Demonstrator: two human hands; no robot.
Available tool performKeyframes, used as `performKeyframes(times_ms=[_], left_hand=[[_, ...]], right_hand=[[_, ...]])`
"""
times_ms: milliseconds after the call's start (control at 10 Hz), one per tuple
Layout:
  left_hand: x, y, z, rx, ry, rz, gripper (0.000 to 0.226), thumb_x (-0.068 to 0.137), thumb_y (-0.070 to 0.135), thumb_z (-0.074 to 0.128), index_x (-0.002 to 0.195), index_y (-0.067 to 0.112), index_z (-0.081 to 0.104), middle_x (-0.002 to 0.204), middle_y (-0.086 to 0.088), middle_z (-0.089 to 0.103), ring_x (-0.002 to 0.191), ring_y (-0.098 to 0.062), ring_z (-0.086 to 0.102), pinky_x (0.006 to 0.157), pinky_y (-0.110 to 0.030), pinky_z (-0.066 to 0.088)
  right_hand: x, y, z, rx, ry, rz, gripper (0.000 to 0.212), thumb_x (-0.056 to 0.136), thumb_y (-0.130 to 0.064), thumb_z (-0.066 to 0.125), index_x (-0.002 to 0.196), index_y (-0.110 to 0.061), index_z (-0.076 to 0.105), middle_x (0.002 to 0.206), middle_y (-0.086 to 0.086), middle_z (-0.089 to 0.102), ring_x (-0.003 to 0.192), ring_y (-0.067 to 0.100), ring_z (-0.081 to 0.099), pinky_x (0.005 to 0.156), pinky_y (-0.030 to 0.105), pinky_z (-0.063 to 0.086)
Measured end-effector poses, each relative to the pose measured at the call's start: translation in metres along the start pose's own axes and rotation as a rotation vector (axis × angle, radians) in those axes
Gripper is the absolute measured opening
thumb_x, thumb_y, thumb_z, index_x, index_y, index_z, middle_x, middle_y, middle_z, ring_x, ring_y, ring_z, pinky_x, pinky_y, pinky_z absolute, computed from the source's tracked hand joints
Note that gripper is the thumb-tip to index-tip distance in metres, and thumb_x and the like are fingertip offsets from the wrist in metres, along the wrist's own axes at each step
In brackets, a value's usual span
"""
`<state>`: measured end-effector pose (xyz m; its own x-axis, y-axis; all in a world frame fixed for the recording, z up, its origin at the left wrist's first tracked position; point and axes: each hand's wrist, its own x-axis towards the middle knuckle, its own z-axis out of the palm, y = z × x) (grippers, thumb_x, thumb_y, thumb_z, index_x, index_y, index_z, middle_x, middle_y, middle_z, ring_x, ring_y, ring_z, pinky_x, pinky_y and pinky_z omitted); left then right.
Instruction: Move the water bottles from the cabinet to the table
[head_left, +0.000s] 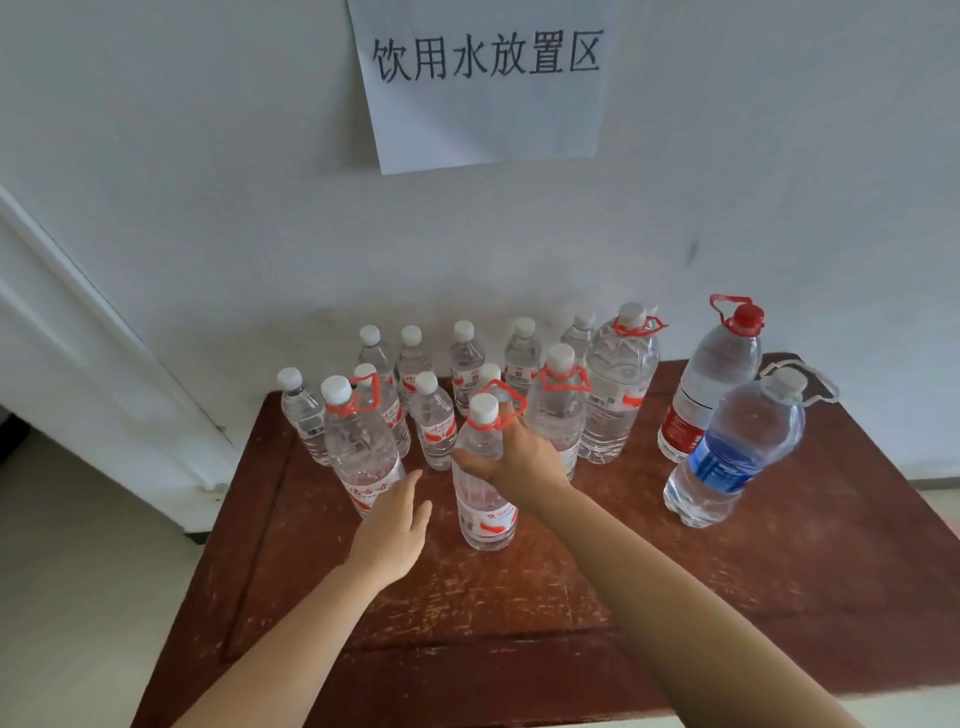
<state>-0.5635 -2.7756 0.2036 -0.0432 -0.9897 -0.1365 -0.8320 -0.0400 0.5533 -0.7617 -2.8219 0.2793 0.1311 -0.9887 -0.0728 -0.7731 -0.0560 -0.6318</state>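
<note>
Over a dozen water bottles (618, 384) already stand on the wooden table (519, 623), the right hand (519, 457) gripping the front red-handled bottle (485, 514), left hand (392, 525) hovering empty, fingers relaxed.

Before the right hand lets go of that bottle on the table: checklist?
1. Held bottle upright: ok.
2. Its base flat on the table: cannot tell, looks seated.
3. Right hand grips its shoulder: ok.
4. Left hand open, holding nothing: ok.
5. Gap to the left neighbour bottle: ok, apart.
6. White cap on: ok; tightness cannot tell.
</note>
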Motion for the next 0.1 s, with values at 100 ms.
performKeyframes(times_ms=[100], left_hand=[[0.0061,0.0175,-0.0211,0.018,0.195,0.142,0.057,0.106,0.041,0.035,0.158,0.021,0.022,0.161,-0.001,0.033,0.148,-0.019,0.03,0.119,-0.041,0.032]], right_hand=[[-0.0042,0.0088,-0.0108,0.018,-0.111,-0.079,0.101,0.08,-0.072,0.069,0.156,-0.03,0.018,0.152,0.003,0.047,0.132,0.03,0.053,0.1,0.042,0.048]])
